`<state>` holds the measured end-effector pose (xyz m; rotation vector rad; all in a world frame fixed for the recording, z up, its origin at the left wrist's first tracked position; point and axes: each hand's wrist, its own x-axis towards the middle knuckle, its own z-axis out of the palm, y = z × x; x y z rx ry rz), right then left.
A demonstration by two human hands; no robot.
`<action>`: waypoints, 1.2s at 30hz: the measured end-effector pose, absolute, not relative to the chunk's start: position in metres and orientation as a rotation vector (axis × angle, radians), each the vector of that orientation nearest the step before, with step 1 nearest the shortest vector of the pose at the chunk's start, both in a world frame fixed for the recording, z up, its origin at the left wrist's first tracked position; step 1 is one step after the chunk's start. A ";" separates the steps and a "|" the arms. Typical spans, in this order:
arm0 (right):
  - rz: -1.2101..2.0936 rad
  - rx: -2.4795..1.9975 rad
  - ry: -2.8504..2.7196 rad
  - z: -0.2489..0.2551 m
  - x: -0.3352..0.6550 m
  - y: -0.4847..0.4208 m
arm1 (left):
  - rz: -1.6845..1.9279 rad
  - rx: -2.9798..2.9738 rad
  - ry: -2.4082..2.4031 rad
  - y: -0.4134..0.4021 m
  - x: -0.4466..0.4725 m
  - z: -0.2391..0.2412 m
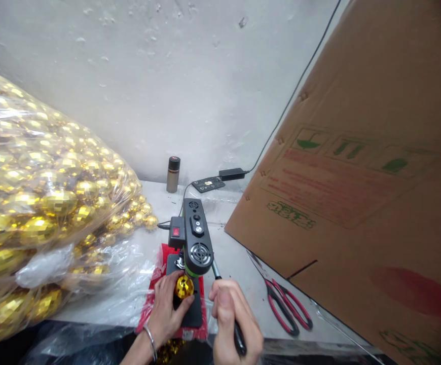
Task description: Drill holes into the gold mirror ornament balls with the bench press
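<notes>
A small black bench drill press point(194, 238) with a red switch stands on a dark base over a red sheet point(158, 274). My left hand point(167, 306) pinches a gold faceted ball point(184, 287) and holds it on the base, right under the machine's head. My right hand point(233, 317) is closed round the black grip of the machine's lever, which slants up to the head. A bracelet sits on my left wrist.
A big clear bag of gold faceted balls point(34, 213) fills the left. A large cardboard box point(357, 192) leans at the right. Red-handled scissors point(287, 306) lie beside it. A small metal bottle point(173, 174), a power adapter point(232, 174) and cable sit by the wall.
</notes>
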<state>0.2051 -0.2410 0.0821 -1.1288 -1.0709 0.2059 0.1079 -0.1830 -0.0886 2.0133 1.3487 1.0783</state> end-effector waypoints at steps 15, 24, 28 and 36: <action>0.043 -1.179 -0.984 0.032 0.198 -0.240 | 0.998 2.016 1.361 -0.185 0.109 -0.087; -0.040 -1.122 -0.947 0.027 0.194 -0.231 | 0.961 1.979 1.366 -0.185 0.111 -0.085; 0.002 -1.122 -0.942 0.027 0.191 -0.233 | 0.973 1.971 1.370 -0.185 0.112 -0.086; 0.036 -1.154 -0.941 0.018 0.193 -0.237 | 0.981 1.970 1.373 -0.186 0.111 -0.086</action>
